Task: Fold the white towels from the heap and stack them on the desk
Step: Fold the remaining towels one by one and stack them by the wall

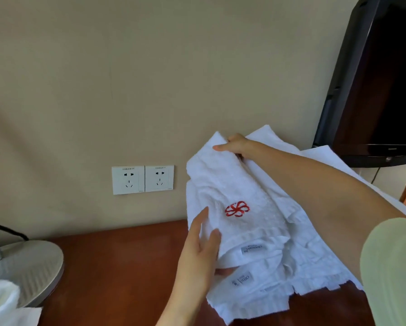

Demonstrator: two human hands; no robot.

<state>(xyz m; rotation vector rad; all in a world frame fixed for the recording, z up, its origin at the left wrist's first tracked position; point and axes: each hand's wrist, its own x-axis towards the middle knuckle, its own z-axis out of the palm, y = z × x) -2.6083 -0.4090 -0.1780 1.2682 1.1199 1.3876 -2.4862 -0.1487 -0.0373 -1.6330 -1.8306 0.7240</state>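
Rumpled white towel with red emblem; left hand and right hand fingers pinch its edges

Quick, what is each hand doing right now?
Left hand: holds the white towel by its lower edge.
Right hand: grips the same towel's top edge.

White towel: red pinwheel emblem embroidered at centre, no lettering. Upper sewn label, lower sewn label at hem: grey brand print, inverted, blurred, not legible. Left wall socket, right wall socket: small line of print along top edge, too small to read. Television: tiny mark on lower bezel, illegible.
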